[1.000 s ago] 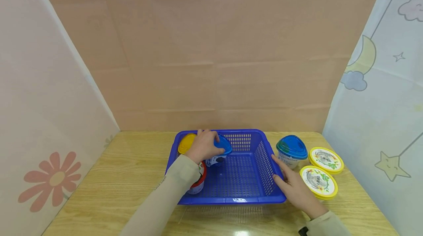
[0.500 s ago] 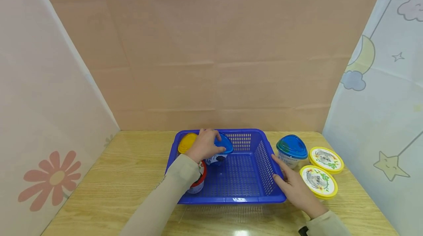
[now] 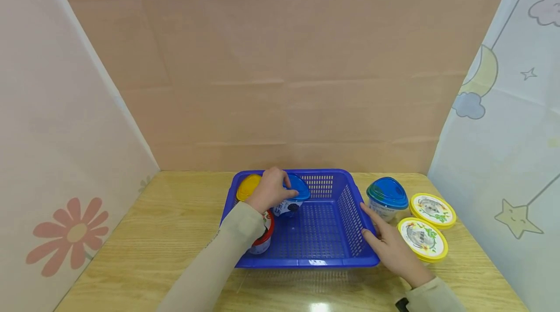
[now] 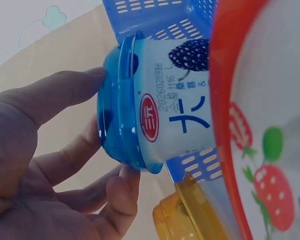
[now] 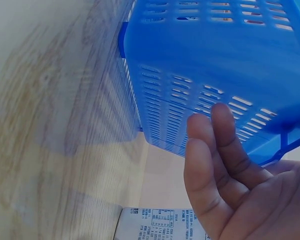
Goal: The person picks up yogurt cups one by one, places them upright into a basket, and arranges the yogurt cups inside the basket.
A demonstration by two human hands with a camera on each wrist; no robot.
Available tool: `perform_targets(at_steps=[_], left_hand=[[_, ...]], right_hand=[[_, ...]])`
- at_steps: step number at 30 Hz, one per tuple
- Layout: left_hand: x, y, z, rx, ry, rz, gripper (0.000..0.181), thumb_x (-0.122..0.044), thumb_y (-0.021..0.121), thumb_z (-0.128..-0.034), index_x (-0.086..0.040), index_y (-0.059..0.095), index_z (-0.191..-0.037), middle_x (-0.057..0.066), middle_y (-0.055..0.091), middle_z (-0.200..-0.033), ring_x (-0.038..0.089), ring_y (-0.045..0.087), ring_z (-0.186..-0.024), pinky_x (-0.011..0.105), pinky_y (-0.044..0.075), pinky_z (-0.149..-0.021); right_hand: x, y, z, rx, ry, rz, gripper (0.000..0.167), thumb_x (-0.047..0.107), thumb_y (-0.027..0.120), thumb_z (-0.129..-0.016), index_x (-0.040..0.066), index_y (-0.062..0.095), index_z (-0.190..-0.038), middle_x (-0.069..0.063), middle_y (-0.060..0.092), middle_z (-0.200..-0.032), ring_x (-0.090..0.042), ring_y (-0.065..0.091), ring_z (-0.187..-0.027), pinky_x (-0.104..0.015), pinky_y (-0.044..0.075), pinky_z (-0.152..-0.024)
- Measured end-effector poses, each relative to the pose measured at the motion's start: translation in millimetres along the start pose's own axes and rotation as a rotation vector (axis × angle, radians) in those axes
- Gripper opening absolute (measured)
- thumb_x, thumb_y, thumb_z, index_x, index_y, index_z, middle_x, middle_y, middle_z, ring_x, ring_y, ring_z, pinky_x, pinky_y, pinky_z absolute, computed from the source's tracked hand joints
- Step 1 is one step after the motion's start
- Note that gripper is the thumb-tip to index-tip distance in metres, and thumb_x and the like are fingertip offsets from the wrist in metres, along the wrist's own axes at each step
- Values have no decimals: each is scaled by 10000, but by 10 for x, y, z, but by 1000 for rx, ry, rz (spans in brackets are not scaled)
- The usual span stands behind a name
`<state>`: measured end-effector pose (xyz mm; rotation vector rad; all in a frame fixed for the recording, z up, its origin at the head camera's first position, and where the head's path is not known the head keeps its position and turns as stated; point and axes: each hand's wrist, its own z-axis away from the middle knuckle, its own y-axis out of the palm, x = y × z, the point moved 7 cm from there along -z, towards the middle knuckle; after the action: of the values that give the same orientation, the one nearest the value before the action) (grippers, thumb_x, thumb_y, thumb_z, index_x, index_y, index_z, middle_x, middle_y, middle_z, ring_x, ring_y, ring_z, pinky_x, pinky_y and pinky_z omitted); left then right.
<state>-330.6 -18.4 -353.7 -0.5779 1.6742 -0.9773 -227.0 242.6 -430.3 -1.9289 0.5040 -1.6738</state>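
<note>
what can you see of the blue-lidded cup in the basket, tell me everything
The cup has a glossy, see-through blue lid, apparently plastic, fitted over a white body printed with a dark berry, a red oval logo and dark characters. It is roughly upright in the far part of the basket, left of centre, beside the yellow-lidded cup. The left hand pinches the lid. Whether its base rests on the basket floor is unclear.
</note>
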Motion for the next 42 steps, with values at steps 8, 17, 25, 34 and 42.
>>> perform_targets(at_steps=[8, 17, 25, 34, 42], left_hand=[[-10, -27, 7, 35, 30, 14, 225, -173, 867, -781, -71, 667, -762, 50, 530, -934, 232, 469, -933, 371, 507, -851], [7, -30, 3, 56, 28, 0, 220, -212, 865, -790, -70, 701, -753, 37, 580, -876, 216, 518, -870, 312, 517, -757], [1, -34, 3, 92, 43, 13, 231, -152, 880, -766, -41, 683, -815, 48, 581, -900, 203, 553, -803, 272, 542, -671], [8, -51, -20, 113, 27, 8, 166, -56, 833, -795, -32, 694, -883, 61, 601, -961, 220, 548, -869, 302, 569, -722], [54, -57, -41, 71, 26, 4, 157, -111, 821, -829, -48, 680, -858, 55, 622, -890, 186, 567, -783, 282, 556, -690]], right_hand=[[15, -8, 8, 6, 15, 2, 595, 170, 502, -1038, 156, 271, -1587, -333, 519, -1387, -365, 660, -1102, -461, 585, -822], [51, 9, 33, 13, 31, -12, 604, 166, 512, -1033, 146, 267, -1585, -343, 519, -1381, -370, 661, -1102, -458, 587, -821], [76, 9, 44, -1, 27, 13, 601, 174, 514, -1032, 146, 276, -1584, -338, 511, -1393, -381, 655, -1116, -460, 585, -824], [82, -2, 27, -9, 45, 7, 602, 173, 513, -1030, 152, 278, -1583, -336, 544, -1357, -362, 674, -1079, -469, 587, -815], [90, 9, 22, -11, 23, 3, 596, 159, 507, -1031, 138, 278, -1582, -341, 521, -1380, -387, 658, -1108, -477, 583, -826]])
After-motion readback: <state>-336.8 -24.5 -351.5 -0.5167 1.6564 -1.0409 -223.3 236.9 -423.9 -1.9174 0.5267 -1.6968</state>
